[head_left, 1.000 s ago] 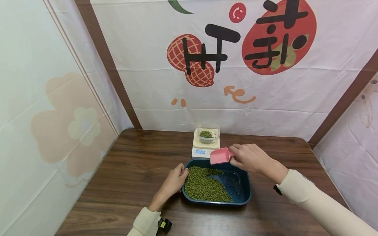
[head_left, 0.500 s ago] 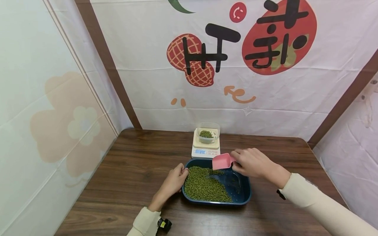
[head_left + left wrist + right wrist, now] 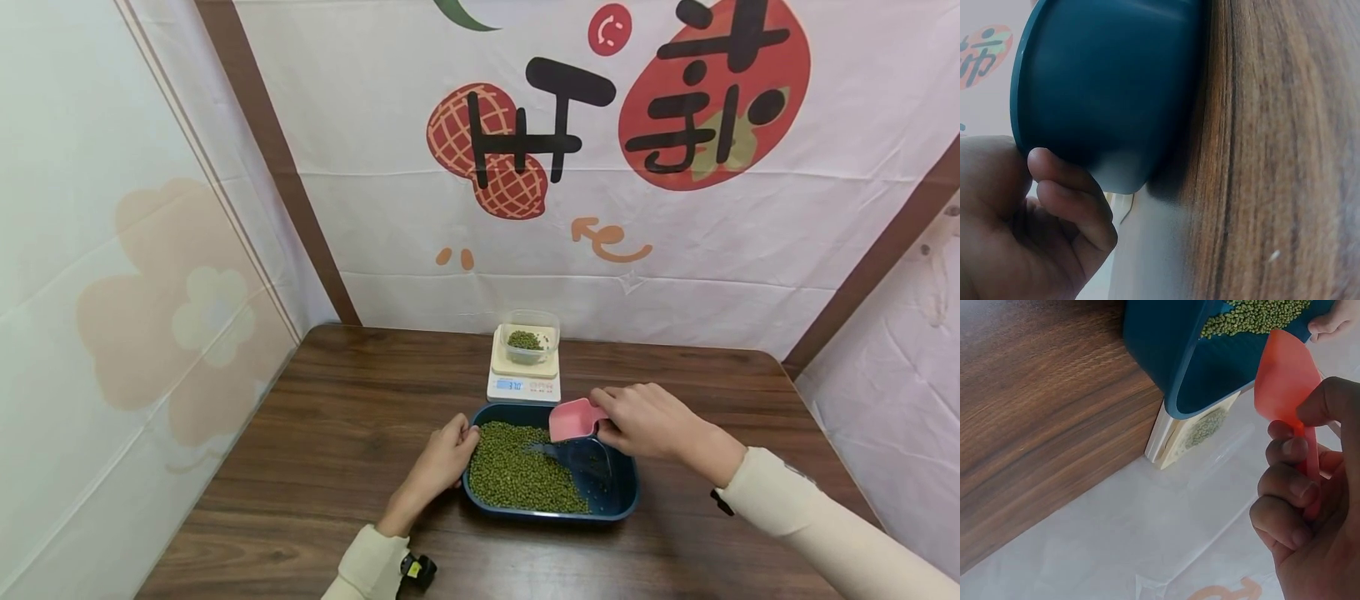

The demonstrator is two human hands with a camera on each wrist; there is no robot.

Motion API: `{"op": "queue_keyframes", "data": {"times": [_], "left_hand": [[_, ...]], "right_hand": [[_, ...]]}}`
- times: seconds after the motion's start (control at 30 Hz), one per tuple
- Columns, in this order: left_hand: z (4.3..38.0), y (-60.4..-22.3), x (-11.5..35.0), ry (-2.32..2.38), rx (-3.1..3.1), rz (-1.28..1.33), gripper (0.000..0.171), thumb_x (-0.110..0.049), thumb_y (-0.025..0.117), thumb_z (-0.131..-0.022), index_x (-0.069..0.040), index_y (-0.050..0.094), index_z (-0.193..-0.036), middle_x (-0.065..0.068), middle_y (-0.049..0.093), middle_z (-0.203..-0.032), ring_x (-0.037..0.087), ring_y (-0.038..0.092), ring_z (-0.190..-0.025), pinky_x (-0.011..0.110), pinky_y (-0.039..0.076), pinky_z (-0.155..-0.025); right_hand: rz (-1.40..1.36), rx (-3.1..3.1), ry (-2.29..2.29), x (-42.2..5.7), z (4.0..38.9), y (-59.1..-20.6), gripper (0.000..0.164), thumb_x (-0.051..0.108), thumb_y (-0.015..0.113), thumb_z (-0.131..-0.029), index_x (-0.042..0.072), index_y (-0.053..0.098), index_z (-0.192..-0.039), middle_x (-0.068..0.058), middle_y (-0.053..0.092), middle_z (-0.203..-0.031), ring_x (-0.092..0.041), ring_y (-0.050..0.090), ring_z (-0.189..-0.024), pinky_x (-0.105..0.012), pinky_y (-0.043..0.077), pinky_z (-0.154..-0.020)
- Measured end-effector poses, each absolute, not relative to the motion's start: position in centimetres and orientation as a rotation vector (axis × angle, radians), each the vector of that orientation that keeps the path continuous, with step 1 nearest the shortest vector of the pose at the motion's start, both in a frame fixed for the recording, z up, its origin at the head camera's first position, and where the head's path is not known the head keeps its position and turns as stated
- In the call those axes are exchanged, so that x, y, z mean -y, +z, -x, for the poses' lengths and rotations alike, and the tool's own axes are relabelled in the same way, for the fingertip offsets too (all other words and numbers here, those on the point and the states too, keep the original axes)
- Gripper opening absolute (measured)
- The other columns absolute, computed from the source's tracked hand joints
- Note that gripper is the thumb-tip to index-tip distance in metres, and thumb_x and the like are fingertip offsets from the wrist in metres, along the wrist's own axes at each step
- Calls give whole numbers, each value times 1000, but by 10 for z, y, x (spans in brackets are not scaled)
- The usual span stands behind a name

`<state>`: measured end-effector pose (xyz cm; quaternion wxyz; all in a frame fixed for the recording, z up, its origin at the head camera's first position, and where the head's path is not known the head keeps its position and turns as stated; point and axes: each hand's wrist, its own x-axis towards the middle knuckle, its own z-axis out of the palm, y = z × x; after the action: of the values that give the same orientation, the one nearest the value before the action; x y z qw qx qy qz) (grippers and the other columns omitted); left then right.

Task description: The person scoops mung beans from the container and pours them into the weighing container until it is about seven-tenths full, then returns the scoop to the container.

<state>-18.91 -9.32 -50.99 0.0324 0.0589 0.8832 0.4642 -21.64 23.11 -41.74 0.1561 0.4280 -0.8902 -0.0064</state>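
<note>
A dark blue tub [image 3: 551,515] stands on the table, with green mung beans [image 3: 517,471] heaped towards its left side. My left hand [image 3: 441,454] grips the tub's left rim, thumb above and curled fingers outside, as the left wrist view shows. My right hand [image 3: 648,421] holds a pink scoop [image 3: 572,419] by its handle over the back right of the tub. In the right wrist view the fingers wrap round the handle of the scoop [image 3: 1282,381]; no beans show in its bowl. Under the scoop, part of the tub's floor is hidden.
Just behind the tub sits a white kitchen scale [image 3: 523,388], its display lit. On it is a clear plastic box [image 3: 551,337] holding a small heap of mung beans [image 3: 523,340]. A printed cloth [image 3: 390,233] hangs behind the brown wooden table [image 3: 360,400].
My right hand has lowered the pink scoop and brought it slightly right and nearer, from in front of the scale to over the tub. The left hand keeps its hold on the rim.
</note>
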Motion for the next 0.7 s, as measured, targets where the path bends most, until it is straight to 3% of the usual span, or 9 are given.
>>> {"op": "queue_keyframes", "data": {"times": [0.7], "left_hand": [[189,-509,92,1418,-2721,-181,28,-26,42,-104,-10,41,-82,0,39,-57,13,45,-35,25,44,-33]], "right_hand": [[-1250,2626,-41,-238,203,-421,10,21,61,-77,18,52,-79,11,39,-64,-8,33,-48,-24,18,-41]]}}
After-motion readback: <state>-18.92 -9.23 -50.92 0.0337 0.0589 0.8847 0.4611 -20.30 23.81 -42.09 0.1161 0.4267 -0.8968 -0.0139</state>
